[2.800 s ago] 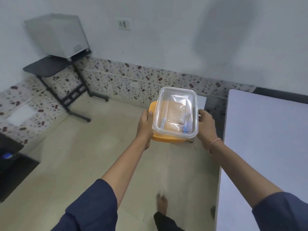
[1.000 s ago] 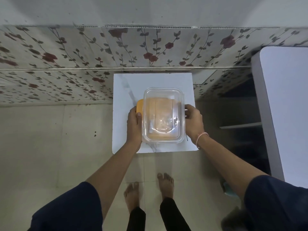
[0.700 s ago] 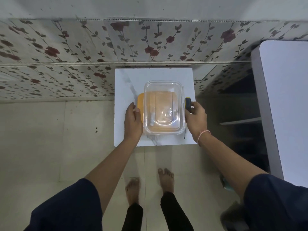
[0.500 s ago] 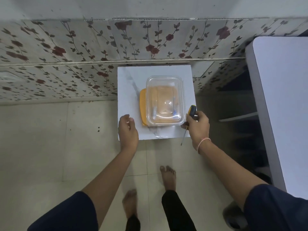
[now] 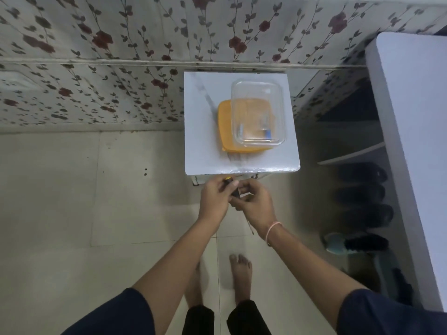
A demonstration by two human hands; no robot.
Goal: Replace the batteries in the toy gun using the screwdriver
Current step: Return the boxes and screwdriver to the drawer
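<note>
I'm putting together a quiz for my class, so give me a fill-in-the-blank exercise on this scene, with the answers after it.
1. The lid under the clear container is ____.
2. The container stands on a small white ____.
3. The left hand and right hand both hold the ____.
4. The person's feet are ____.
Missing words: orange; table; screwdriver; bare.
</note>
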